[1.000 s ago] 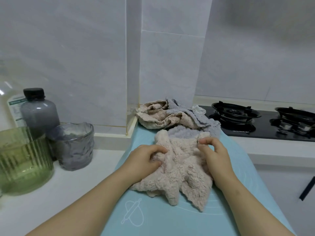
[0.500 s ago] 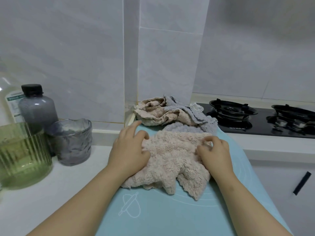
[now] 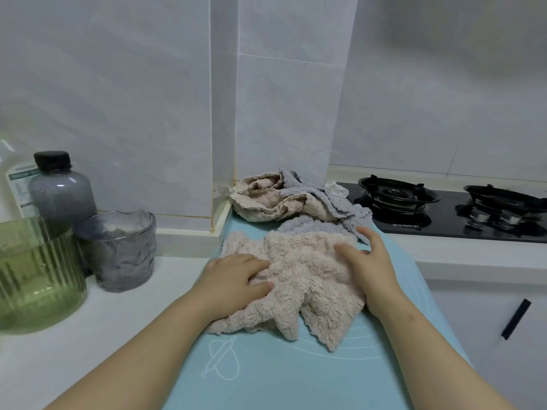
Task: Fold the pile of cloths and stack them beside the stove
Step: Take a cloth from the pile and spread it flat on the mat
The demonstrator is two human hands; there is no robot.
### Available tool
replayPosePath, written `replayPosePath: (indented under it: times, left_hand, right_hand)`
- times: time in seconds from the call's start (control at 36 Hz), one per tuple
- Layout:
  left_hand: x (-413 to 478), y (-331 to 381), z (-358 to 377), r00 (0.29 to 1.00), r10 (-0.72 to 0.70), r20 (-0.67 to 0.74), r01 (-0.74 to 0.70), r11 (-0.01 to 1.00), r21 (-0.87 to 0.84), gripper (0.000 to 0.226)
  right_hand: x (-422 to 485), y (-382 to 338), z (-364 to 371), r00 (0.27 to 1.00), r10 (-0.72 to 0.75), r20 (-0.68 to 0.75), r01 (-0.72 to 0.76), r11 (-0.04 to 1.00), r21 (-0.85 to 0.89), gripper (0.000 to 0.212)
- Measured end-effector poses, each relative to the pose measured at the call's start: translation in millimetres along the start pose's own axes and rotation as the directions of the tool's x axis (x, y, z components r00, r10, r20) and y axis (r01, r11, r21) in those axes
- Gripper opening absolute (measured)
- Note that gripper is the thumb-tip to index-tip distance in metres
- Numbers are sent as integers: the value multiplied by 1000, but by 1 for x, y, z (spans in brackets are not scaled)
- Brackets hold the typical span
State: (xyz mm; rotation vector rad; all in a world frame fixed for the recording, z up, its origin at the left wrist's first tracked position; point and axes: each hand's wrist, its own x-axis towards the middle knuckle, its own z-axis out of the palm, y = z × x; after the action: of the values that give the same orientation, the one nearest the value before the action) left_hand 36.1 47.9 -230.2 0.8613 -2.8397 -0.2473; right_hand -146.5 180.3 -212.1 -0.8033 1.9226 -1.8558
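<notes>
Head view: my two hands press flat on a beige cloth [image 3: 307, 270], centre of the frame.
My left hand [image 3: 236, 279] and right hand [image 3: 367, 261] have fingers straight, gripping nothing; the pile of cloths [image 3: 284, 199] lies just above, left of the stove [image 3: 444, 211].

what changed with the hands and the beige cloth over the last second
Both hands released their grips on the bunched beige cloth and now press it flat: the left hand on its left side, the right hand spread at its far right corner. The cloth lies wider. The unfolded pile, mat and stove stayed put.
</notes>
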Motion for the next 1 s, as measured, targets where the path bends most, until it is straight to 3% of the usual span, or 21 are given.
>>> replayPosePath:
  times: [0.06, 0.11, 0.17, 0.25, 0.33, 0.39, 0.44, 0.5, 0.58, 0.64, 0.69, 0.78, 0.86, 0.94, 1.0]
  left_hand:
    - [1, 0, 0, 1000, -5, -6, 5, 1000, -8, 82]
    - [0, 1, -1, 1000, -12, 10, 12, 1000, -15, 79]
    - [0, 1, -2, 1000, -21, 21, 22, 999, -24, 73]
    - [0, 2, -3, 1000, -19, 4, 19, 998, -60, 62]
    - [0, 1, -3, 1000, -22, 4, 22, 997, -78, 74]
    - [0, 2, -3, 1000, -17, -2, 17, 997, -75, 85]
    - [0, 2, -5, 1000, -16, -17, 15, 997, -80, 89]
    - [0, 1, -5, 1000, -18, -22, 16, 996, -87, 87]
    - [0, 1, -4, 1000, -20, -3, 20, 995, -95, 74]
    - [1, 0, -4, 1000, -18, 4, 19, 995, -95, 71]
    - [1, -1, -4, 1000, -13, 25, 15, 997, -78, 67]
    - [1, 0, -7, 999, -10, 46, 12, 998, -60, 72]
    - [-3, 2, -8, 1000, -1, 15, 3, 994, -107, 73]
    - [-7, -1, -8, 989, 5, -148, -32, 984, -178, 65]
    - [-13, 0, -12, 945, -47, -325, -18, 981, -193, 44]
  right_hand:
    - [0, 2, 4, 993, -112, 42, 118, 966, -229, 41]
    - [0, 4, 8, 967, -238, 96, 254, 837, -484, 34]
    - [-3, 6, 10, 925, -341, 168, 370, 706, -604, 29]
    - [-6, 4, 11, 798, -504, 331, 591, 548, -592, 24]
    - [-12, 3, 16, 608, -603, 516, 791, 400, -463, 26]
    - [-17, 4, 21, 499, -643, 581, 859, 279, -429, 25]
    - [-18, 5, 24, 441, -687, 578, 878, 196, -437, 22]
    - [-17, 4, 24, 477, -726, 495, 846, 227, -483, 23]
    - [-10, 2, 19, 701, -679, 217, 603, 402, -689, 40]
    - [-5, 1, 10, 888, -460, 22, 269, 480, -835, 50]
    - [-2, 3, 3, 962, -259, -86, 63, 516, -854, 53]
    - [-4, 3, 1, 967, -206, -149, -3, 579, -815, 48]
    - [-9, 1, 3, 927, -344, -150, 119, 649, -751, 25]
    - [-26, -4, 4, 902, -427, -59, 283, 690, -666, 5]
    - [-40, -7, 5, 911, -410, 44, 340, 684, -645, 12]
